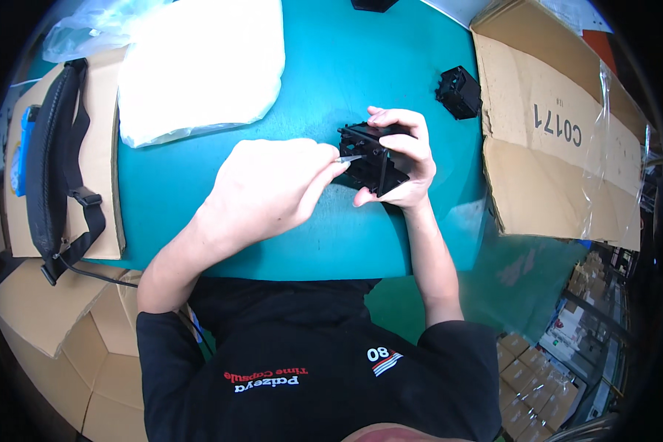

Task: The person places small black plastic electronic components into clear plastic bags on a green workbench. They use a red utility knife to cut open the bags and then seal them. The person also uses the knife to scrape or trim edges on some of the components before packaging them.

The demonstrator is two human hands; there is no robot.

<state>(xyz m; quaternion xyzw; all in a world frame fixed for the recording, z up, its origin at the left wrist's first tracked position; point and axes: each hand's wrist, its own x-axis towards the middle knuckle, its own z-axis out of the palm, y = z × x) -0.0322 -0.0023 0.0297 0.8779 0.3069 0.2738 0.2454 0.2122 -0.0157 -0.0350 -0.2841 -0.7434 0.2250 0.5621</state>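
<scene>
My right hand [412, 158] is closed round a black plastic housing [381, 171], an open boxy frame with thin ribs, and holds it up over the green table. The fingers wrap its far and right sides, with the thumb at its near edge. From the left, my left hand [269, 180] pinches a small silvery tool with a pointed tip [352, 158]. The tip reaches into or against the left part of the housing; whether it touches I cannot tell. My fingers hide the rest of the tool, so its exact kind does not show.
A similar black part [460, 93] lies beside the large open carton [527, 140] at right. Another black piece [374, 4] is at the far edge. A white plastic-wrapped bundle [202, 70] lies far left, near a black strapped pouch [51, 162] on cardboard. An open box [59, 309] stands lower left.
</scene>
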